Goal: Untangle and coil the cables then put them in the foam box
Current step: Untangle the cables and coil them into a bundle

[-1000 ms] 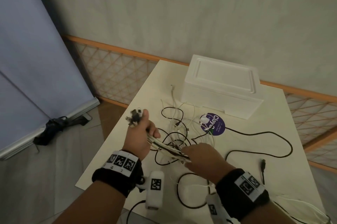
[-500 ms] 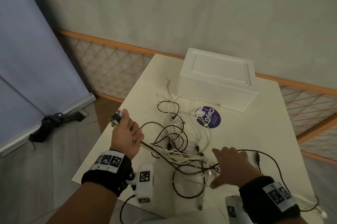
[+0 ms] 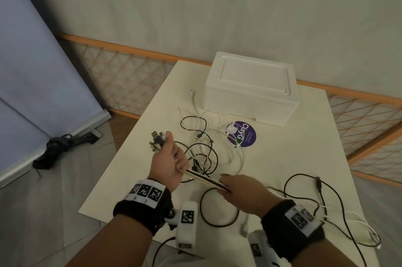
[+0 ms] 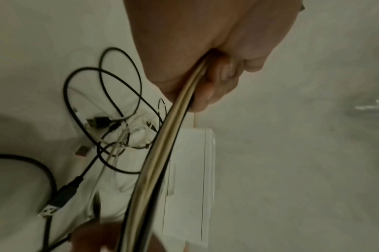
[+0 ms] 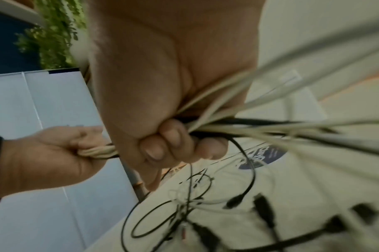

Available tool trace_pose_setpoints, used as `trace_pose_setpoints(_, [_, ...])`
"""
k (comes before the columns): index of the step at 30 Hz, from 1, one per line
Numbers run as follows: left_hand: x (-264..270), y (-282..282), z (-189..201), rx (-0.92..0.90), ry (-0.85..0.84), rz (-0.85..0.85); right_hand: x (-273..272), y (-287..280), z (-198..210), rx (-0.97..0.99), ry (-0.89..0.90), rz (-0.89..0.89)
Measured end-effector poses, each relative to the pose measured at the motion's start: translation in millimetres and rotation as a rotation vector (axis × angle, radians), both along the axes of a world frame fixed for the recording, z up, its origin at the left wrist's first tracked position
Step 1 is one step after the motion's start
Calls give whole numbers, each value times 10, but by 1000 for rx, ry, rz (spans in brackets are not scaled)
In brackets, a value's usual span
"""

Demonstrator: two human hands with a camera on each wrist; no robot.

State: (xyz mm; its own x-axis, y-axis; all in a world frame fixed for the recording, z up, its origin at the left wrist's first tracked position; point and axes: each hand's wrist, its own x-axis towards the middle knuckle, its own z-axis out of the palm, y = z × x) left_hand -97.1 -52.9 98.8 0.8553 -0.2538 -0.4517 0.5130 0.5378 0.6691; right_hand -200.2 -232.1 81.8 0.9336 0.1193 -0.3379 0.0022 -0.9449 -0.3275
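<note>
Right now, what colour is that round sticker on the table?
Purple with white lettering: the round sticker, clearest in the head view.

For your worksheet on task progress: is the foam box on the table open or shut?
Shut. The foam box has its lid seated flush on top, no interior shows, and the cables lie outside on the table.

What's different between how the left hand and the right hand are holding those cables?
The left hand is raised above the table's left edge and grips the cable bundle near its plug ends, which stick out above the fist. The right hand sits lower and nearer the camera, gripping the bundle further along, where the cables fan out loose. Both have fingers curled round the same bundle.
</note>
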Motion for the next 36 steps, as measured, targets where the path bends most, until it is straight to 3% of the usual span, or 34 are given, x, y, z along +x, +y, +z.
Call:
trace_pose_setpoints(6, [42,177,-216,54,94,157,-309,-666,42,-185,-46,-141])
trace_pose_setpoints(11, [59,215,-364,131,193,238,-560,-1134,-53,-223,53,-226])
trace_pose_setpoints(16, [-268,-91,-618,217,240,9,-722,-1358,-175,-330,262,-198])
trace_pose_setpoints(19, [-461,-241,-683,247,170,-121,-665,-1343,-89,-209,402,-202])
trace_pose_setpoints(22, [-551,-369,-684,279,107,-207,-394,-1040,107,-102,139,-85])
trace_pose_setpoints(25, [-599,-471,-638,286,82,-248,-91,-566,248,154,-121,23])
trace_pose_setpoints(27, [-633,-505,-569,337,2,-312,73,-255,251,268,-181,124])
trace_pose_setpoints(31, [-648,-468,-525,616,-176,-461,236,45,137,185,-234,311])
trace_pose_setpoints(33, [-654,-425,-537,712,-181,-503,244,53,90,188,-225,318])
trace_pose_setpoints(36, [-721,-393,-547,700,-148,-529,247,84,-16,291,-287,347])
